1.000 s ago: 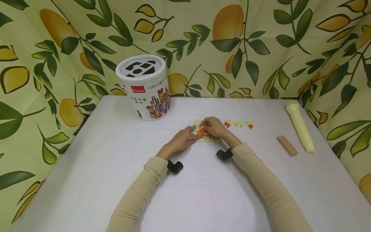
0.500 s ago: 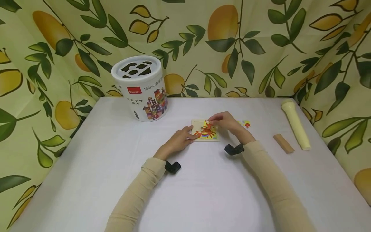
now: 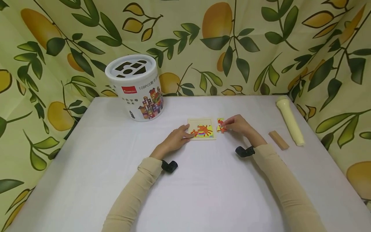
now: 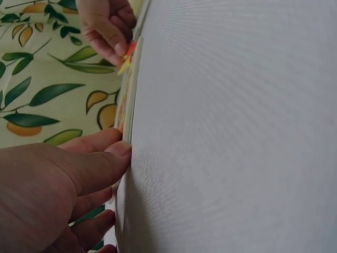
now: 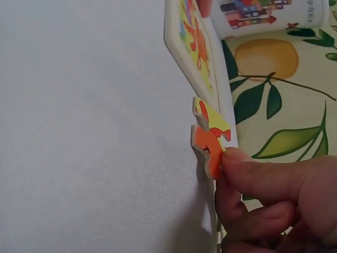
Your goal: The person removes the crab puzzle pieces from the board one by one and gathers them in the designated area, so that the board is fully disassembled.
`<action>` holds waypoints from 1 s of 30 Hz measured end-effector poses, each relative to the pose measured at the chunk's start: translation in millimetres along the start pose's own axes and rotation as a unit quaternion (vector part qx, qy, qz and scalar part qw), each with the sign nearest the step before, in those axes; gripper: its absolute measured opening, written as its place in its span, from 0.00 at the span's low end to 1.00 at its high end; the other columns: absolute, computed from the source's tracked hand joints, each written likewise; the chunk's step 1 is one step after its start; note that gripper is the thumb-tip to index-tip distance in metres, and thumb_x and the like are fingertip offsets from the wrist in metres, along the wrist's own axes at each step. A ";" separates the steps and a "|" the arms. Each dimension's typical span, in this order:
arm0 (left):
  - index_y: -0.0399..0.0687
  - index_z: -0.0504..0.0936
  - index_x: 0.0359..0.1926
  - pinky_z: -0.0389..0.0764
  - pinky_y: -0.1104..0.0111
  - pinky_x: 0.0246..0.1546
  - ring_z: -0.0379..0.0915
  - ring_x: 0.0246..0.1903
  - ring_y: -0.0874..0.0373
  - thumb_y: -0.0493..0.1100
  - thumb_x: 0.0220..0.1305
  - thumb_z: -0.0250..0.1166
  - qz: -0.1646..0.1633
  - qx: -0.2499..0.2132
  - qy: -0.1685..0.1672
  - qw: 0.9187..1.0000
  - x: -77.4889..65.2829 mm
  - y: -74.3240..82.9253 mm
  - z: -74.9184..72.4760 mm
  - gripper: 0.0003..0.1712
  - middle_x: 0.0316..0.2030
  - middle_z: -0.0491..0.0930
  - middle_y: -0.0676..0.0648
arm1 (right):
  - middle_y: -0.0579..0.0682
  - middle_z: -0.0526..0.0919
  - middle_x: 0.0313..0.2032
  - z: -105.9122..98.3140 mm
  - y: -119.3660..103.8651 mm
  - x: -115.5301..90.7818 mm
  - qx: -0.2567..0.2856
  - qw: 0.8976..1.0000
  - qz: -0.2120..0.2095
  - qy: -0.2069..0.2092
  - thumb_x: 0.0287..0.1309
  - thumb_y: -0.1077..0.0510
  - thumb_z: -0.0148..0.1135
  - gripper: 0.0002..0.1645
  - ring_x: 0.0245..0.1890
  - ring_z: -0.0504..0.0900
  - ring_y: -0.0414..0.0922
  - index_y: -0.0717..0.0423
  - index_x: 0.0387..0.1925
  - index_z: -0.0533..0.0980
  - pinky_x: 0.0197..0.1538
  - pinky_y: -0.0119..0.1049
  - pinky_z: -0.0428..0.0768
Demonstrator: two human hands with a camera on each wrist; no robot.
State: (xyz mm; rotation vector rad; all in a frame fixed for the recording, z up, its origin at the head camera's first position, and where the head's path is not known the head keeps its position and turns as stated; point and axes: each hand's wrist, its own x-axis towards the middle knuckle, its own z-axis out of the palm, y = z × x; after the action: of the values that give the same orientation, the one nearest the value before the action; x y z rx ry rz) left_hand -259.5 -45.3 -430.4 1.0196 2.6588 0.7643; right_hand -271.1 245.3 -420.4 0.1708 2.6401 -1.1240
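Note:
A square wooden puzzle board [image 3: 195,122] lies on the white table, with part of an orange animal picture fitted in its lower portion. My left hand [image 3: 175,138] holds the board's left side, thumb near the front edge in the left wrist view. Just off the board's right side, my right hand [image 3: 240,124] pinches a yellow and orange puzzle piece [image 5: 207,145] between thumb and fingers. The piece is tilted, and I cannot tell if it touches the table. My right hand hides whatever lies directly behind it.
A white lidded block bucket [image 3: 136,93] stands at the back left. On the right lie a brown wooden strip [image 3: 279,140] and a long cream stick with a rounded head [image 3: 290,121]. A fruit-patterned curtain [image 3: 174,42] encloses the back and sides.
My right hand has gone from over the board to its right side, carrying the puzzle piece. My left hand keeps its hold on the board. The head view has shifted slightly.

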 end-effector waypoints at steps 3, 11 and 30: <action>0.49 0.77 0.54 0.54 0.51 0.67 0.50 0.68 0.41 0.39 0.63 0.58 -0.002 -0.002 0.002 1.000 -0.8 -1.0 -0.8 0.18 0.67 0.57 0.37 | 0.59 0.80 0.44 3.6 -1.6 1.5 -0.010 1.000 -0.009 0.010 0.55 0.62 0.58 0.12 0.38 0.70 0.47 0.63 0.41 0.80 0.36 0.30 0.70; 0.49 0.77 0.54 0.53 0.51 0.67 0.49 0.68 0.41 0.37 0.62 0.58 -0.012 -0.006 0.006 1.000 0.1 -1.9 -1.9 0.18 0.67 0.57 0.37 | 0.57 0.81 0.38 7.4 -7.4 1.0 -0.028 0.999 -0.034 0.031 0.55 0.59 0.62 0.11 0.35 0.72 0.46 0.62 0.38 0.81 0.34 0.29 0.71; 0.51 0.77 0.54 0.55 0.49 0.66 0.51 0.67 0.41 0.38 0.62 0.58 -0.003 0.003 0.005 1.000 1.0 -2.4 0.7 0.18 0.67 0.58 0.37 | 0.58 0.78 0.43 61.8 -59.9 16.8 -0.039 0.995 -0.089 0.016 0.62 0.58 0.52 0.16 0.41 0.72 0.49 0.61 0.48 0.76 0.50 0.42 0.72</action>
State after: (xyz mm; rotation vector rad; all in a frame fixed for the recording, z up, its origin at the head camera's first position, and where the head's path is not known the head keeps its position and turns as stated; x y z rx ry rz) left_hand -261.3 -45.9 -432.2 1.0113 2.6722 0.7631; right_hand -287.7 159.3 -425.0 -0.0638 2.7666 -1.0770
